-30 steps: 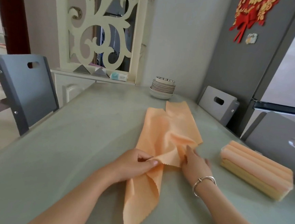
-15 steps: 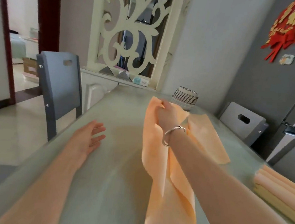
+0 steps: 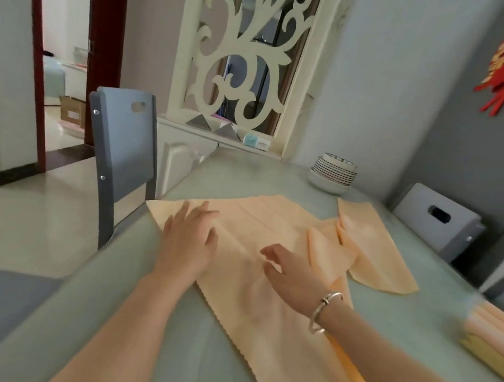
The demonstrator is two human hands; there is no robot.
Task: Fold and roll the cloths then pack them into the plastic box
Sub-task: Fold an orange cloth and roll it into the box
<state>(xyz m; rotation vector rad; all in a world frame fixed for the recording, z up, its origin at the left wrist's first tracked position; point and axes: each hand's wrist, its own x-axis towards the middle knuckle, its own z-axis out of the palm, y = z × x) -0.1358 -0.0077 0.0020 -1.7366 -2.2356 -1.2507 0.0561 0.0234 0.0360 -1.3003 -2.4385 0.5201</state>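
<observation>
A peach-orange cloth [image 3: 269,287] with a scalloped, pinked edge lies spread across a pale green table [image 3: 169,351], its fabric thin and faintly creased along lines running toward the far end. Its right side is doubled over into a loose flap, and a second layer shows along the near right edge. A second peach cloth [image 3: 373,250] lies just beyond it to the right, folded into a long strip, and the two touch or overlap where the flap rises.

The person's left hand [image 3: 190,237] rests flat on the far left part of the spread cloth, fingers straight and slightly fanned, pressing the fabric to the table near its corner. The right hand [image 3: 291,269], a silver bangle [image 3: 324,311] at the wrist, hovers over or lightly touches the cloth's middle with fingers relaxed and loosely bent, gripping nothing; whether the fingertips meet the fabric cannot be told.

At the right edge of the view, blurred, a stack of rolled cloths [image 3: 494,337] in peach and yellow sits well apart from both hands; any box around them cannot be made out. A pile of bowls and plates [image 3: 332,176] stands at the table's far end, with a grey chair [image 3: 123,152] at the left side.
</observation>
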